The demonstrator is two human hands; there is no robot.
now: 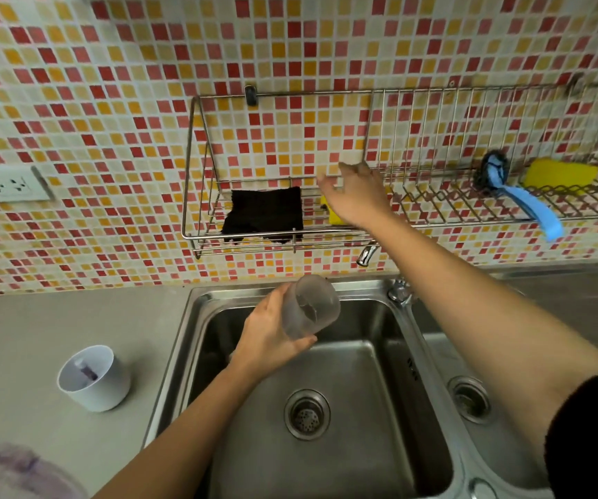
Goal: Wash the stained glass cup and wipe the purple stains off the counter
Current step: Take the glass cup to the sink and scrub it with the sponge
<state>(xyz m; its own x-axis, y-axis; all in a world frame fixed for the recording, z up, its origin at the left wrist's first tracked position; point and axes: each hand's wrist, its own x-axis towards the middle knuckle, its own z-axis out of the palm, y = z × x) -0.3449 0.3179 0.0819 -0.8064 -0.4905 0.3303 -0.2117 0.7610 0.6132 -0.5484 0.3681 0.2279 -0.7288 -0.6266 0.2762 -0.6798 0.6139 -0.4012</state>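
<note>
- The left hand is wrapped round the side of the glass cup, thumb underneath. The cup lies tilted on its side above the sink, its mouth turned toward the camera.
- The cup looks cloudy and thin-walled. I judge it light and stiff, but breakable and slick once wet. A full wrap round the middle of the barrel, as here, seems safer than pinching the rim, and low over the basin a slip would cost less.
- The right hand stretches up to the wire rack with fingers spread and loose, holding nothing that I can see.
- Just below that hand a yellow sponge peeks out, soft and easy to squeeze. A limp black cloth lies beside it on the rack.
- On the bench left of the sink stands a white cup with purple residue inside.
- A blurred purplish patch shows at the bench's near corner, probably the stain left to wipe.
</note>
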